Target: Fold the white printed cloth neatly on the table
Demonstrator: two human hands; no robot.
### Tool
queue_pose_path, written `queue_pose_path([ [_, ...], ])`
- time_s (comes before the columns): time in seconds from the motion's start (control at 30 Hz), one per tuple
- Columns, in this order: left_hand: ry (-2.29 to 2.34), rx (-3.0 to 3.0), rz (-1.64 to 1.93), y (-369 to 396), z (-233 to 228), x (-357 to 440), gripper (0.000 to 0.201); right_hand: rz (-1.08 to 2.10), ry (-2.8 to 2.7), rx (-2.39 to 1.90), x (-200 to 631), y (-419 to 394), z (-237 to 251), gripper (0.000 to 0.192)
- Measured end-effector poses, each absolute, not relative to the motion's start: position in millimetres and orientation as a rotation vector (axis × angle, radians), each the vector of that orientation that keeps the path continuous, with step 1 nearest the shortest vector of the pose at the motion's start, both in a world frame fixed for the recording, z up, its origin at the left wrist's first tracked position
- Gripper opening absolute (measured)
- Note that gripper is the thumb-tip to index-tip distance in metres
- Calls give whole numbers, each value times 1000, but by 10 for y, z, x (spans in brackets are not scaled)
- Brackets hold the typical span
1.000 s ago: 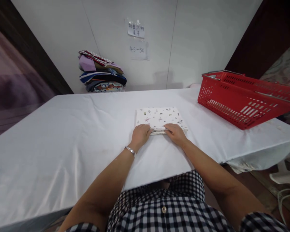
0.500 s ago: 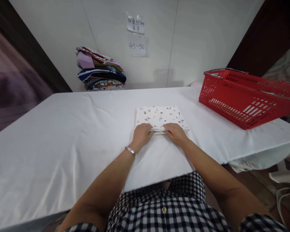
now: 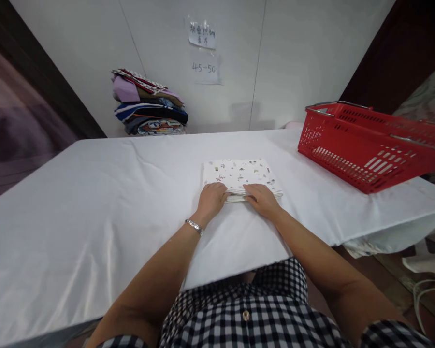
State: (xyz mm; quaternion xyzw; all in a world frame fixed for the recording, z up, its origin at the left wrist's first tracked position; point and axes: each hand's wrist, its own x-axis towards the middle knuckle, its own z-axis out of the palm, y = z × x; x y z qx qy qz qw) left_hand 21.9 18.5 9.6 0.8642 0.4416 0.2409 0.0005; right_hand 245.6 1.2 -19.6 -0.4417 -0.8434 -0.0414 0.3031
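A folded white cloth with small printed motifs (image 3: 241, 173) lies on the white-covered table (image 3: 137, 203) before me. Its layers show along the near edge. My left hand (image 3: 212, 199) grips that edge at the left, fingers on top and thumb at the front of the layers. At the right of the same edge, my right hand (image 3: 263, 200) pinches the layers in the same way. A short stretch of the folded edge shows between the two thumbs. Both hands are closed on the cloth.
A red plastic basket (image 3: 369, 150) with metal handles stands on the table's right side. Against the back wall is a stack of folded fabrics (image 3: 150, 104). Paper signs (image 3: 204, 67) hang on the wall. The table's near edge runs close to my body.
Both hands keep their grip at the near edge. The layers between the thumbs look slightly more spread apart; otherwise the cloth stays in place.
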Motion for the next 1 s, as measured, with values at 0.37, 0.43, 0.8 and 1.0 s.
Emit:
queue_pose_path([
  [0.37,1343,2747,786,168,5,198,35,-252,-2185,-1191,2491,8,-222,31],
  [0.43,1348,2765,771,165,-24,211,42,-264,-2189,-1181,2486,5,-214,30],
  [0.8,1354,2805,702,142,-41,277,44,-229,-2225,-1152,2473,-56,-188,31],
  [1.0,1339,2777,652,97,-41,271,36,-156,-2247,-1121,2468,-91,-194,33],
])
